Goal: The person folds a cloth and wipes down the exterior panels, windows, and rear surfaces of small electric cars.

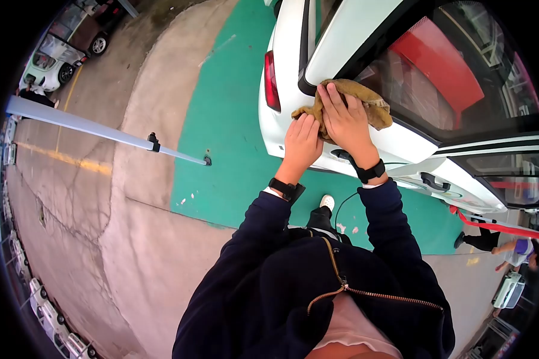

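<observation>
A crumpled brown cloth lies against the rear corner of a white car, below the dark side window. My right hand presses on the cloth, its fingers extended over the bunched fabric. Just to its left, my left hand has its fingers bent on the cloth's lower edge; the thumb is hidden. Both wrists wear black bands. The red tail light is on the car's left end in view, beyond my left hand.
A pale metal pole slants in from the left down to the green floor. A red strap stretches along the right, near another person. A small cart and parked cars line the edges.
</observation>
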A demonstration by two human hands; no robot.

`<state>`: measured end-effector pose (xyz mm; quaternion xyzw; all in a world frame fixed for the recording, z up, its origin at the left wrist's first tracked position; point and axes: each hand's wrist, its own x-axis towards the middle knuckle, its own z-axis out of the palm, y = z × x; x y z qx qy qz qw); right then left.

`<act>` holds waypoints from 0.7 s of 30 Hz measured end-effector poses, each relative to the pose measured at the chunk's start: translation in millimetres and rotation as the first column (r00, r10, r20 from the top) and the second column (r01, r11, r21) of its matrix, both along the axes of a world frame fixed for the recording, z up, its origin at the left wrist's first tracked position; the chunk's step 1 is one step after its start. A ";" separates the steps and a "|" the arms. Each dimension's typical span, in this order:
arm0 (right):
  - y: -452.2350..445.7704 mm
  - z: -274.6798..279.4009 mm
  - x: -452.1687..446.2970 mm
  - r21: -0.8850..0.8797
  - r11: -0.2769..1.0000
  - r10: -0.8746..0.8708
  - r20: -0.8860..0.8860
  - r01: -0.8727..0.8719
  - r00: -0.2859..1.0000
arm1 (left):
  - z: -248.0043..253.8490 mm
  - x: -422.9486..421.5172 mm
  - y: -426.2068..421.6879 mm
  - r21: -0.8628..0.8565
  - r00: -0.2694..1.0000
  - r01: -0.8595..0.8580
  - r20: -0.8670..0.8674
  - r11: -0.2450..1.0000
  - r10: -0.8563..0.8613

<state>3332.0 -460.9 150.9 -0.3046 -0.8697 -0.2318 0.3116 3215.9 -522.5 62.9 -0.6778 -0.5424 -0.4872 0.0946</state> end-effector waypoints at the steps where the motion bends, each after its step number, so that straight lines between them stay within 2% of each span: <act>1: -5.7 -1.7 -1.2 -0.007 1.000 -0.005 0.002 0.005 1.000 | -6.0 0.9 -7.9 -0.078 0.999 0.010 0.051 0.997 -0.006; 4: -13.2 -2.7 3.6 -0.091 0.995 0.043 0.101 -0.034 0.994 | -15.9 7.9 -22.5 -0.145 0.992 0.008 0.130 0.989 0.011; 9: -15.2 -0.7 31.0 -0.144 0.989 0.054 0.055 -0.046 0.997 | -1.5 17.6 -24.9 -0.152 0.980 0.026 0.199 0.988 0.005; 11: -18.1 1.6 51.3 -0.212 0.977 0.002 -0.021 -0.007 1.000 | 8.2 26.8 -21.7 -0.147 0.977 0.031 0.215 0.989 0.001; 14: -22.1 -5.0 91.9 -0.186 0.978 -0.107 -0.042 0.097 0.993 | 32.9 44.7 -16.1 -0.122 0.988 0.072 0.144 0.990 -0.054; 19: -33.4 -6.7 146.3 -0.188 0.952 -0.264 -0.097 0.243 0.960 | 59.5 80.3 -6.4 -0.122 0.950 0.289 0.159 0.950 -0.268; 21: -42.4 -4.5 159.9 -0.226 0.932 -0.317 -0.125 0.284 0.940 | 65.4 96.8 -5.0 -0.135 0.944 0.313 0.153 0.940 -0.292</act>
